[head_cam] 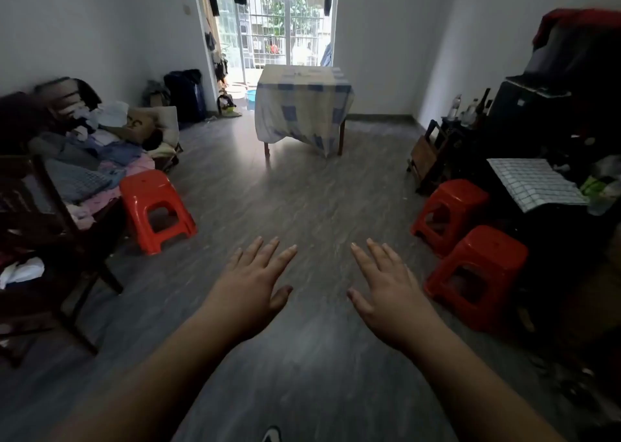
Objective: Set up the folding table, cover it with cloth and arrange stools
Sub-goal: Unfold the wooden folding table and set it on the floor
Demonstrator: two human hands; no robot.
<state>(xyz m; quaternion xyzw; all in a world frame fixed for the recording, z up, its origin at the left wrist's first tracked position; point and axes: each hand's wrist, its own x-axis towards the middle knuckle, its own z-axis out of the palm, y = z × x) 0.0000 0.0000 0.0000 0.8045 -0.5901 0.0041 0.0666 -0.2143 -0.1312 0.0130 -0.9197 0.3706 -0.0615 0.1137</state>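
Red plastic stools were the only job left, far as I could judge. The folding table (302,105) stood at the far end of the room by the balcony door, already draped in a blue and cream checked cloth (299,112) that hung low enough to hide most of the legs, so that surface looked done.

Both hands were out in front, palms down over the grey floor (285,199). The left hand (250,285) and the right hand (391,293) were spread flat with fingers apart, gripping nothing at all. My guess was they were just held out between steps.

One stool (156,206) sat off to the left beside a wooden bench piled with clothes. Two more sat on the right, the nearer stool (477,270) just in front of the farther stool (448,213), along the dark furniture. All three were well apart from the table, so they'd each need carrying over.

As for containers, a blue basin (251,95) sat past the table near the door; couldn't tell what was in it.
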